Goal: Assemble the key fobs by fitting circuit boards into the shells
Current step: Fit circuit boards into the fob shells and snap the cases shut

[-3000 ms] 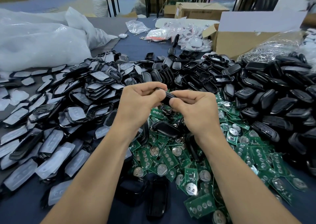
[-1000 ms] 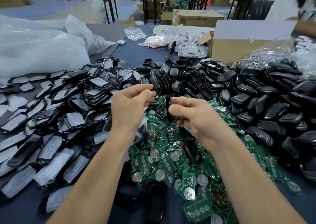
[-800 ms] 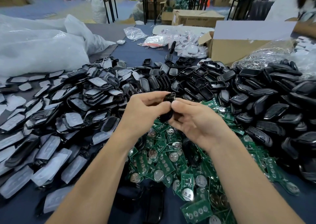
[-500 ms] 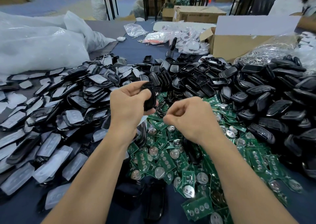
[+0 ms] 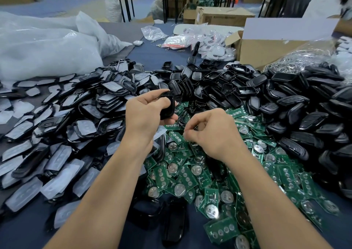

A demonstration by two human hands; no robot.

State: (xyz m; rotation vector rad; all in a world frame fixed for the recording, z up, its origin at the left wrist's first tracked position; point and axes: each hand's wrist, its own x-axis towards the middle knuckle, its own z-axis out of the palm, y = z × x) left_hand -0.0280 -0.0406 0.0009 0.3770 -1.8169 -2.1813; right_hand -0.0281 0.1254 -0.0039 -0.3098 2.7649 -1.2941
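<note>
A black shell (image 5: 167, 106) is held upright in the left hand (image 5: 146, 113), the grip closed round its edges, just above the heap of circuit boards (image 5: 190, 172). The right hand (image 5: 211, 132) is set low over that heap, fingers curled; whether a board is pinched cannot be told. The shell is judged light, rigid and glossy, likely slippery, and is best taken by the long edges. Boards are judged thin, stiff and fragile, to be taken by the rims. The counter (image 5: 152, 52) is covered in dark blue cloth, with loose shells (image 5: 285, 100) piled to the right and grey-faced pieces (image 5: 57, 163) to the left. A warehouse room is seen, with a cardboard box (image 5: 266, 47) and white bags (image 5: 47, 45) behind.
</note>
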